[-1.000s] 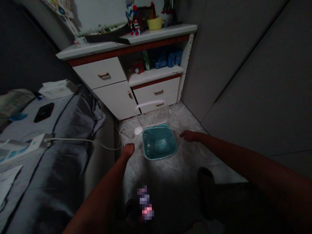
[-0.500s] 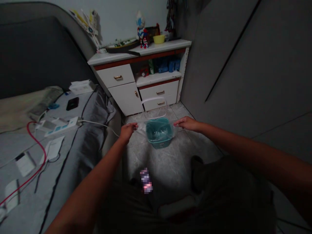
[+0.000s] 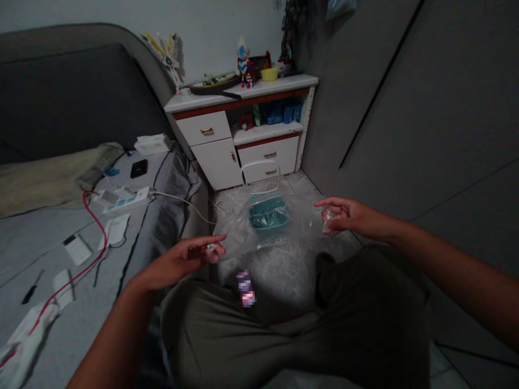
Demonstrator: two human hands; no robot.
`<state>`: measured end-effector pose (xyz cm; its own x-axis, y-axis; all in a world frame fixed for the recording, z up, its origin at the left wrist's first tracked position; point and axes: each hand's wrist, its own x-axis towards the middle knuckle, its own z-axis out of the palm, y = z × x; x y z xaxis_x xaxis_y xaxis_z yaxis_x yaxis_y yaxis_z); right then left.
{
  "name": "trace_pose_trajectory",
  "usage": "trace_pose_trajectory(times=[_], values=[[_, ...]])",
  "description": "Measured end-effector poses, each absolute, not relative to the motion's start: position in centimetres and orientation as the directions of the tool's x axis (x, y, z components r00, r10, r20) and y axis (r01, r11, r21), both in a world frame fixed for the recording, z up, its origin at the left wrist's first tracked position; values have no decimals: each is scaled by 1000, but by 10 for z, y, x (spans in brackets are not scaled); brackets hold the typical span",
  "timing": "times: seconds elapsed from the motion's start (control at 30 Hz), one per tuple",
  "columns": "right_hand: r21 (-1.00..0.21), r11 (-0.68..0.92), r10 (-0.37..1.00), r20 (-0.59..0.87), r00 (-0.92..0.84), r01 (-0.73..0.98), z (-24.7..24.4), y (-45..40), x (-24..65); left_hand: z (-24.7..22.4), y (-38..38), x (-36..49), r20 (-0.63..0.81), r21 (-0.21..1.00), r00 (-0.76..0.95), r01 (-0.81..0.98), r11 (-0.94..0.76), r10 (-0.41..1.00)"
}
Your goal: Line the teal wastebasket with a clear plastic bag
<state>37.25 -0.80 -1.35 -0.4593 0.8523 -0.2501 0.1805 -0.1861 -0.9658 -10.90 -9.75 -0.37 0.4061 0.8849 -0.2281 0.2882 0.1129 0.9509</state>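
A clear plastic bag [image 3: 300,219] is stretched wide over a teal basket [image 3: 265,216] standing on the tiled floor. My left hand [image 3: 198,253] grips the bag's near left side, with some plastic bunched between the fingers. On the right, my right hand [image 3: 338,213] holds another bunched part of the bag, index finger stretched out. The basket is seen through the film. Behind it, a white loop handle [image 3: 261,177] stands upright in front of the drawers.
At left, a bed [image 3: 141,237] carries a power strip [image 3: 130,201], a red cable and a phone [image 3: 139,168]. A white cabinet [image 3: 211,162] stands behind the basket, a grey wardrobe [image 3: 425,119] at right. A blurred-out item [image 3: 245,289] is near my legs.
Both hands have moved apart and closer to me, pulling the plastic bag wider over the basket. The view has shifted slightly, showing more of my legs.
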Motion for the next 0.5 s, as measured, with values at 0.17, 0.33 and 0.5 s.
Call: trace_pose_trajectory(times=[0.17, 0.33, 0.5], values=[[-978, -199, 920, -206, -334, 56, 3, -39, 386, 3, -122, -131, -160, 984, 455, 145, 104, 876], [-975, -195, 930, -219, -296, 109, -8, -26, 391, -20, -96, -138, -177, 983, 344, 114, 147, 922], [-940, -205, 928, -275, -251, 274, -60, 13, 383, -70, -45, -126, -269, 936, 114, 264, 232, 956]])
